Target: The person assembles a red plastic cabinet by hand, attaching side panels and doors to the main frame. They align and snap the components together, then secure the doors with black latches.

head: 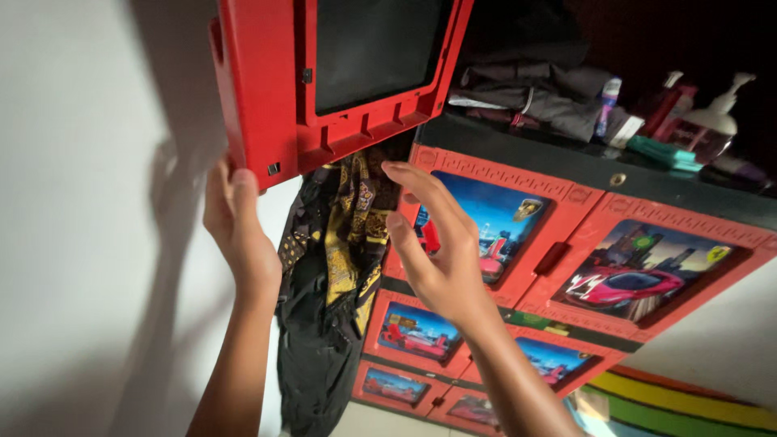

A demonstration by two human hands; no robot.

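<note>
1. Red plastic cabinet door (pixel 267 89), swung open, with a dark inset panel; it hangs at the upper left, beside a pale wall (pixel 73 202).
2. Left hand (pixel 235 222): fingers closed lightly on the door's lower corner, thumb and fingertips pinching the edge, so the door is held open.
3. Right hand (pixel 437 251): open, fingers spread and slightly curled, holding nothing; it hovers just in front of the black and gold cloth (pixel 344 243).
4. The cloth hangs out of the opened compartment and trails down the cabinet's left side towards the floor.
5. Red cabinet (pixel 566 243): several closed doors carrying pictures of sports cars, stacked in rows to the right of the open one.
6. Cabinet top (pixel 566 158): folded dark garments (pixel 534 97), a pump bottle (pixel 712 121) and smaller bottles (pixel 609 101).
7. Handling note, as a judgement: the door seems best kept steady by its edge while the free hand gathers the cloth from high up, near the opening, so that loose folds do not catch on the door frame.
</note>
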